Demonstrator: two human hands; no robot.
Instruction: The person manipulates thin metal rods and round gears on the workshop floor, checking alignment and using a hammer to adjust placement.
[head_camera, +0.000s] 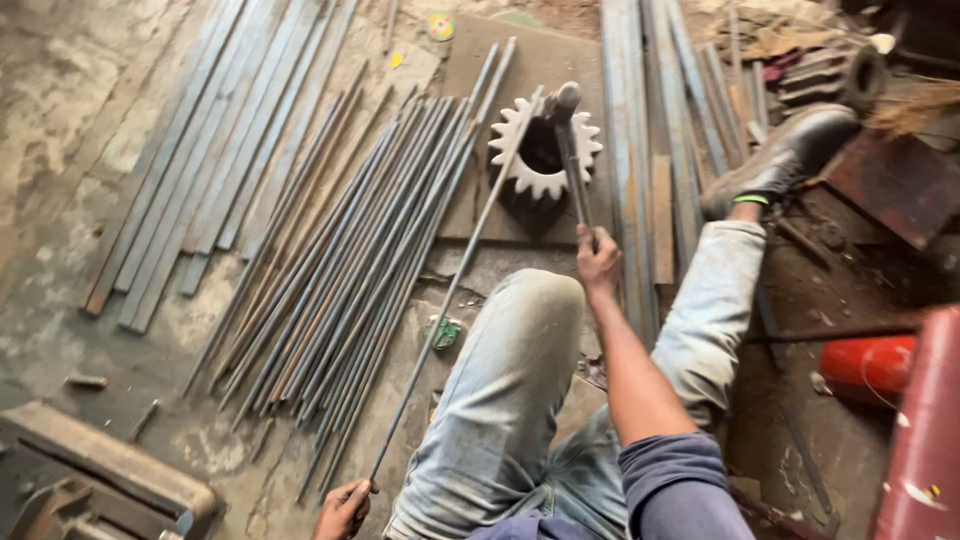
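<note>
Left hand (343, 507) clamps the rod (450, 290), right hand (598, 262) grips the hammer (570, 150) above the gear (543, 150) mid-frame — better strike squarely.

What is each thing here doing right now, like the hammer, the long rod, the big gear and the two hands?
Hammer: gripped by its handle, head over the gear.
Long rod: held at its near end, far end resting across the gear.
Gear: lying flat on a block, teeth outward.
Right hand: closed around the hammer handle.
Left hand: closed on the rod's end.
Pile of rods: lying loose on the floor.
</note>
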